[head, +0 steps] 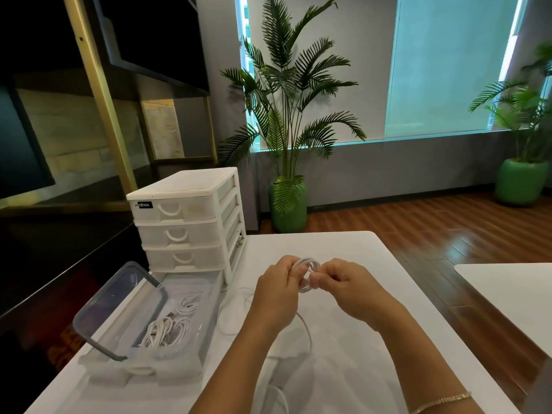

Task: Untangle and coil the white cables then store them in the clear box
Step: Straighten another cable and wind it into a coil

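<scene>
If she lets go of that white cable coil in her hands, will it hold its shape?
Probably not: the thin white cable coil looks floppy, its loose tail drooping onto the white table. It likely springs open. It seems light, pinched by fingers alone.

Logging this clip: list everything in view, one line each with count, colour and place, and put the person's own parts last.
Table: one, white, under the hands.
Second table: one, white, right edge.
Clear box: one, transparent, on the table's left, open.
Lid: one, clear with grey rim, propped up at the box's left side.
Coiled cables: several, white, inside the box; exact count unclear.
Cable being coiled: one, white, between both hands, its tail trailing on the table.
Drawer unit: one, white, three drawers, behind the box.
Potted palms: two, green pots, by the windows.
Bracelet: one, thin, right wrist.
Left hand: grips the coil.
Right hand: fingers pinch the coil.
</scene>
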The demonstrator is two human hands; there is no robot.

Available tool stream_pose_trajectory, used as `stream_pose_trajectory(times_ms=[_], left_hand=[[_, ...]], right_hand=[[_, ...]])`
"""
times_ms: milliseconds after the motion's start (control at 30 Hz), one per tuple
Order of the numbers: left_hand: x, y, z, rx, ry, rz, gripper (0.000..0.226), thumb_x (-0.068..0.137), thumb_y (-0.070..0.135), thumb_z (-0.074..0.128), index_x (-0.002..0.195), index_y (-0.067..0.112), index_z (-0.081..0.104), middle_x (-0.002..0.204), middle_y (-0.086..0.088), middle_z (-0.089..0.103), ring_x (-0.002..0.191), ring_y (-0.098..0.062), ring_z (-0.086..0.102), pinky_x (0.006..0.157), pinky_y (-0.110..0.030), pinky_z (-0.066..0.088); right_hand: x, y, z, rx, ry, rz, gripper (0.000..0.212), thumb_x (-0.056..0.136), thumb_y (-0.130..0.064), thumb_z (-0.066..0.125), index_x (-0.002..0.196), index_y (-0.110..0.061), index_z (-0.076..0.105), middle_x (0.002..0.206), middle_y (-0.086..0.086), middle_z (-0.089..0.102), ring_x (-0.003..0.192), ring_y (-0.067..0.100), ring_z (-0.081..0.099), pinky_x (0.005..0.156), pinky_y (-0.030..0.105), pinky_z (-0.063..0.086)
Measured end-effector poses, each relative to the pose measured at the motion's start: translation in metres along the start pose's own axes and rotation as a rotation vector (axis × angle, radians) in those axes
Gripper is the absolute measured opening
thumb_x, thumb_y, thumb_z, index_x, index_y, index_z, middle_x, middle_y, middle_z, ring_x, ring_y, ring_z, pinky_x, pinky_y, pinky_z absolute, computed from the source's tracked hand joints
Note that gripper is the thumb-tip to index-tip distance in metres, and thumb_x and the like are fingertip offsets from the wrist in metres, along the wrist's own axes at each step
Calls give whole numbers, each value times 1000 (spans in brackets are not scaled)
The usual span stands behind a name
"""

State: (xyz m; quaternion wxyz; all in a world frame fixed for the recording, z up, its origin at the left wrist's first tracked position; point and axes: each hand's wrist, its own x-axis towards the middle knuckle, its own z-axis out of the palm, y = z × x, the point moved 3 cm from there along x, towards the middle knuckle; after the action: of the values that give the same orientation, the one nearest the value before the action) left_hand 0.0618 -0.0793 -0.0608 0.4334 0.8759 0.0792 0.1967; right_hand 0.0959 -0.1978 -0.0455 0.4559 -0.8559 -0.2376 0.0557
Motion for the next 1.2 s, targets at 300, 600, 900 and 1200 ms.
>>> stream_pose_trajectory(times_ms=[300, 600, 900, 1200], left_hand=[[-2, 8, -5, 181, 47, 202, 32, 99, 24, 39, 128, 21, 54, 118, -3, 61, 96, -9, 52, 83, -13, 39], [0, 5, 0, 425, 40, 244, 39, 94, 15, 50, 133, 21, 48, 128, -2, 51, 110, -11, 47, 90, -14, 37], [-3, 1, -1, -88, -194, 90, 15, 97, 21, 45, 104, 24, 58, 90, 10, 59, 83, -8, 54, 73, -13, 44], [-15, 17, 11, 158, 100, 380, 26, 93, 27, 52, 116, 19, 63, 108, 3, 65, 87, -4, 46, 75, -1, 31]], right_hand=[[1, 2, 1, 267, 56, 153, 39, 91, -15, 44, 52, -11, 45, 55, 4, 42, 52, 14, 32, 50, 27, 30], [3, 4, -3, 233, 194, 160, 36, 88, -29, 57, 58, -9, 59, 64, 5, 58, 56, 13, 45, 53, 23, 38], [5, 7, -14, 302, 313, 175, 36, 94, -44, 39, 77, -16, 56, 80, 2, 64, 74, 15, 61, 63, 24, 50], [5, 19, -13, 452, 408, 274, 32, 92, -34, 51, 81, -7, 64, 79, 10, 68, 70, 24, 66, 67, 33, 57]])
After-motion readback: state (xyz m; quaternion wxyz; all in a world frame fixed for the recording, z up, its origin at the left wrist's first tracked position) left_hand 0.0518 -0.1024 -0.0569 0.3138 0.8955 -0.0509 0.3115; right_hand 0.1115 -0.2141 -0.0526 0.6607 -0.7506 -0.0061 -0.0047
